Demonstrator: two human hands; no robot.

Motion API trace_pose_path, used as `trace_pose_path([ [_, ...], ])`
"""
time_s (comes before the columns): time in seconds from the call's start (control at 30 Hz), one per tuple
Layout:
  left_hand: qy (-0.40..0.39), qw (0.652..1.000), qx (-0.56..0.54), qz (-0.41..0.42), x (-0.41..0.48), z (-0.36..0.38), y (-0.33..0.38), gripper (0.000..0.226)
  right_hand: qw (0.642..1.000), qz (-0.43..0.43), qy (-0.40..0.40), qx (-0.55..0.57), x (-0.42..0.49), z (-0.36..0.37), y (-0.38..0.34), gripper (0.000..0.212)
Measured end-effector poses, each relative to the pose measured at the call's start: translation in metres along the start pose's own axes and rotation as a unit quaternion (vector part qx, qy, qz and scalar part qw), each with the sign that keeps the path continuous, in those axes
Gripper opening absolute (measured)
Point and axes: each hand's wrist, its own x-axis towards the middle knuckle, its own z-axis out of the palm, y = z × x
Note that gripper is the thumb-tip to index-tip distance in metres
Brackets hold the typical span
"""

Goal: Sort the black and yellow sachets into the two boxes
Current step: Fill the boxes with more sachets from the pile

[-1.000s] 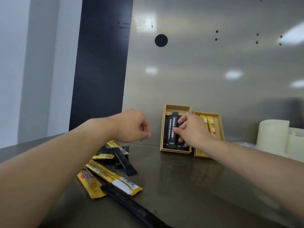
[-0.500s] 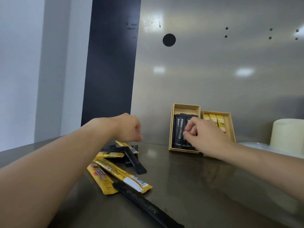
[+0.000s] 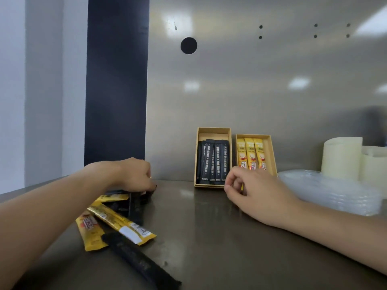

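Two tan cardboard boxes stand against the metal back wall. The left box (image 3: 213, 130) holds several black sachets (image 3: 213, 162); the right box (image 3: 270, 151) holds three yellow sachets (image 3: 251, 153). A loose pile lies at the left: a long yellow sachet (image 3: 121, 222), another yellow sachet (image 3: 90, 233), a black sachet (image 3: 142, 262) nearest me and more black ones (image 3: 136, 208). My left hand (image 3: 134, 174) rests on the pile's far end, fingers curled down onto the black sachets; its grip is hidden. My right hand (image 3: 257, 193) hovers in front of the right box, loosely curled and empty.
A stack of clear plastic lids (image 3: 330, 191) lies at the right, with cream cylinders (image 3: 341, 158) behind it. The metal back wall (image 3: 251, 91) closes the far side, a dark pillar (image 3: 115, 91) stands at its left. The worktop (image 3: 209, 237) is dark and glossy.
My right hand has let go of the black sachet in the left box and pulled back toward me. My left hand has dropped onto the loose pile.
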Motion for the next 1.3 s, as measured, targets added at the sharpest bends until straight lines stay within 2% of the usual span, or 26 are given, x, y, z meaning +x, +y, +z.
trace_pose_path([
  [0.2,0.014,1.000,0.011,0.020,0.002,0.001,0.010,0.040,1.000,-0.018,-0.011,-0.020,-0.002,-0.004,-0.002,0.005],
  [0.33,0.027,0.999,-0.018,0.042,0.001,-0.001,0.016,0.033,0.999,-0.023,-0.013,-0.026,-0.001,-0.004,-0.002,0.006],
  [0.43,0.069,0.987,-0.139,0.052,0.000,-0.007,0.018,0.028,0.999,-0.019,-0.010,-0.027,-0.001,-0.004,-0.001,0.007],
  [0.53,0.074,0.931,-0.345,0.090,-0.009,-0.016,0.027,0.023,1.000,-0.016,-0.006,-0.026,-0.002,-0.004,0.003,0.009],
  [0.6,0.065,0.899,-0.412,0.134,-0.017,-0.022,0.033,0.022,1.000,-0.006,-0.003,-0.003,-0.002,-0.004,0.005,0.013],
  [0.77,0.034,0.875,-0.439,0.202,-0.030,-0.029,0.042,0.024,0.990,0.033,0.008,0.140,0.002,-0.003,0.005,0.037],
  [0.83,0.020,0.874,-0.433,0.222,-0.033,-0.029,0.044,0.023,0.977,0.056,0.012,0.207,0.003,-0.003,0.005,0.040],
  [1.0,-0.025,0.870,-0.423,0.251,-0.037,-0.027,0.050,0.021,0.933,0.094,0.027,0.346,0.007,-0.004,0.004,0.031],
  [1.13,-0.049,0.875,-0.411,0.252,-0.038,-0.026,0.050,0.023,0.925,0.071,0.033,0.372,0.006,-0.005,0.002,0.011],
  [1.23,-0.057,0.881,-0.412,0.227,-0.037,-0.027,0.049,0.037,0.927,0.076,0.041,0.366,0.007,-0.005,0.001,0.010],
  [1.3,-0.056,0.870,-0.441,0.211,-0.033,-0.028,0.049,0.051,0.928,0.084,0.055,0.359,0.007,-0.005,0.001,0.010],
])
